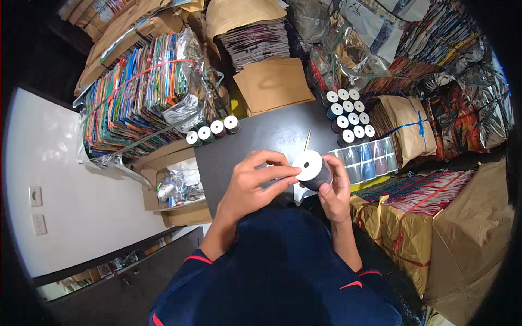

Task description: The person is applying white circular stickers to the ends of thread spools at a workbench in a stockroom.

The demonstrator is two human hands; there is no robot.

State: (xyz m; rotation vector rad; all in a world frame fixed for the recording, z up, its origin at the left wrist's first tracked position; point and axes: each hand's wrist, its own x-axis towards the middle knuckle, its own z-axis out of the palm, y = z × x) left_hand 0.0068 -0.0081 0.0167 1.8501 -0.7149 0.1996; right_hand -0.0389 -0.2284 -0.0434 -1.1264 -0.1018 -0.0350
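Observation:
My right hand [337, 191] holds a large spool of dark thread [322, 177] upright at a tilt, fingers behind and thumb in front. A white disc [309, 160] with a dark centre hole covers its upper end. The fingertips of my left hand [259, 179] pinch at the left rim of this disc. Beneath the hands, a white sheet [301, 191] shows in part at the table's near edge. Just beyond the spool lies a thin yellowish pencil-like stick [308, 140].
White-capped spools stand at the dark table's [269, 130] right [348, 106] and left [217, 127]. Clear-wrapped coloured spools [367, 161] lie right. An open carton [179, 214] adjoins the left edge. Tied bundles of packets [134, 89], brown sheets [275, 85] and wrapped parcels [408, 126] crowd around.

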